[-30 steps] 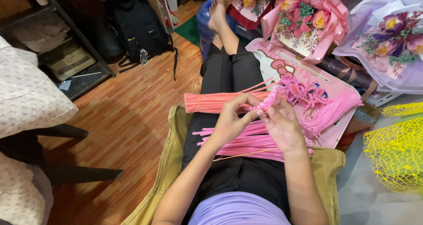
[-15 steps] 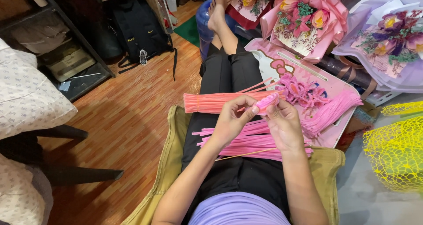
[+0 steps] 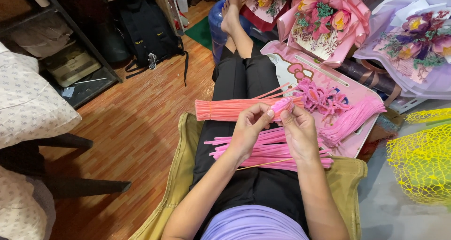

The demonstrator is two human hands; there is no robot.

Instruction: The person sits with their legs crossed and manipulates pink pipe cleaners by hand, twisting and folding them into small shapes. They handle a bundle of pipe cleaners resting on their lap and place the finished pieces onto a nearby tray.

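Observation:
My left hand [image 3: 250, 126] and my right hand [image 3: 299, 131] meet over my lap and together pinch a small rolled pink pipe cleaner piece [image 3: 282, 105] between their fingertips. Under the hands lies a loose bundle of pink pipe cleaners [image 3: 263, 151] with a thin wooden stick [image 3: 263, 164] across my black trousers. A tighter bundle of salmon pipe cleaners [image 3: 230, 109] rests across my thighs. To the right, a pink tray [image 3: 305, 66] carries curled pink pipe cleaner shapes [image 3: 324, 96] and another pink bundle [image 3: 352, 120].
Wrapped flower bouquets in pink [image 3: 324, 19] and lilac [image 3: 413, 42] stand at the back right. Yellow netting [image 3: 420, 160] lies at the right. A black backpack [image 3: 148, 31] and a dark shelf [image 3: 61, 57] sit at the back left, patterned cushions [image 3: 28, 104] at the left, wooden floor [image 3: 141, 127] between.
The hands have kept turning the small pink piece between the fingertips; it looks more tightly rolled and sits slightly higher. Nothing else has moved.

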